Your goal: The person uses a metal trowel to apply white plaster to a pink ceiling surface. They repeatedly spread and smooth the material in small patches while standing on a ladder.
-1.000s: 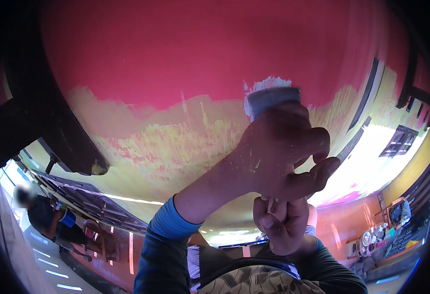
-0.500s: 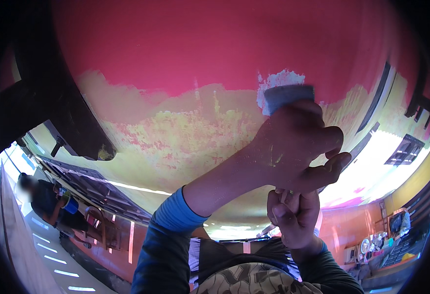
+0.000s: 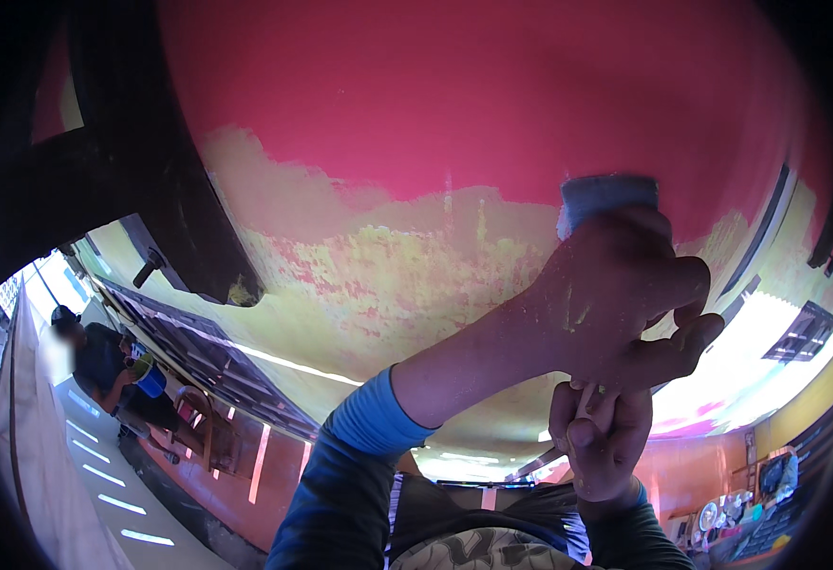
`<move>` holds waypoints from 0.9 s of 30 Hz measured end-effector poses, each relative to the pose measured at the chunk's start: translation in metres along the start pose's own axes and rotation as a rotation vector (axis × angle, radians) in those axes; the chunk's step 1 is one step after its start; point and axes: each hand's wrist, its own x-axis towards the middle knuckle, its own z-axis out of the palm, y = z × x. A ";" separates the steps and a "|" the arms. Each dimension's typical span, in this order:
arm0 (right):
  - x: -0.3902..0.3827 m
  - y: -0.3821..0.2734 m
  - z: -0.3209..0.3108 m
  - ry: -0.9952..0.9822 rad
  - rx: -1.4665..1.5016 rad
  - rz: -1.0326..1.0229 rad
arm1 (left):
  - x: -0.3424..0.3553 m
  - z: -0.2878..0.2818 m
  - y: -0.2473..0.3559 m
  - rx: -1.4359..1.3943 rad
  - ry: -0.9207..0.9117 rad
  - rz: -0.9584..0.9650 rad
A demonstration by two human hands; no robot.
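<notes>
My left hand (image 3: 625,294) is closed round a wide, grey-blue flat scraper (image 3: 611,195). Its blade lies against the wall (image 3: 369,114), where pink paint meets a patchy yellowish area. A thin bluish-white smear shows at the blade's left edge. The scraper's handle is hidden in my hand. Just below, my right hand (image 3: 602,442) is curled shut, its fingertips close under the left hand. What it grips, if anything, is hidden.
A dark beam (image 3: 141,142) crosses the upper left, with a dark bolt-like piece (image 3: 149,268) below. Far left, a person (image 3: 103,361) holds a blue bucket (image 3: 151,382). A cluttered shelf with dishes (image 3: 720,518) stands lower right. Dark louvred panels (image 3: 801,332) line the right.
The view has shifted, so the wall and both hands sit further right. The blade has slid slightly upward on the wall, and the white patch above it no longer shows.
</notes>
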 end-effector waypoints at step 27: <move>0.004 -0.002 -0.002 -0.193 0.005 -0.163 | 0.003 0.005 -0.001 -0.060 0.032 0.041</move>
